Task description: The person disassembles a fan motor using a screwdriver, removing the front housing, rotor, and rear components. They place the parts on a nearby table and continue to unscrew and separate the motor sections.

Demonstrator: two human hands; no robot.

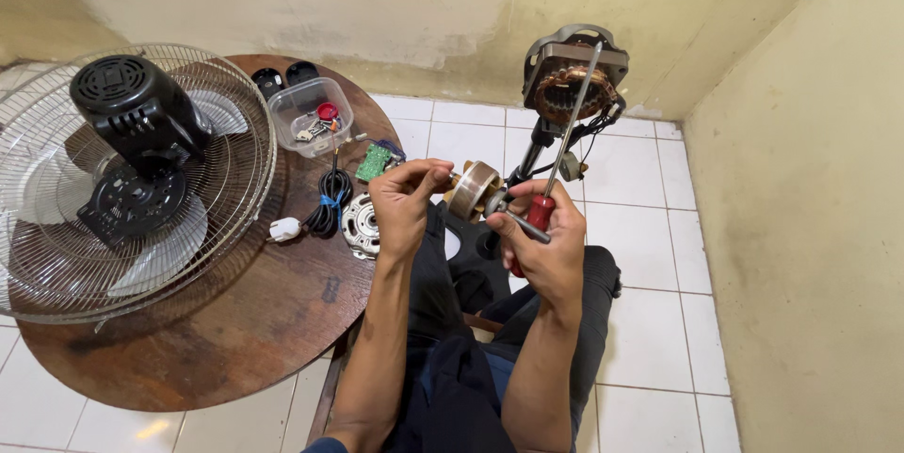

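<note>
Holding the rotor [473, 191] up over the lap, clear of the desk [282, 321], left hand [403, 203] pinching one end of it with its fingertips. Right hand [544, 244] is wrapped around the red-handled screwdriver [563, 147] and touching the shaft end. I'd keep that shaft steady and grip firm so nothing slips. Rotor's long axis runs roughly left-right, shaft pointing at the right hand; screwdriver blade points up toward the stator [574, 86].
</note>
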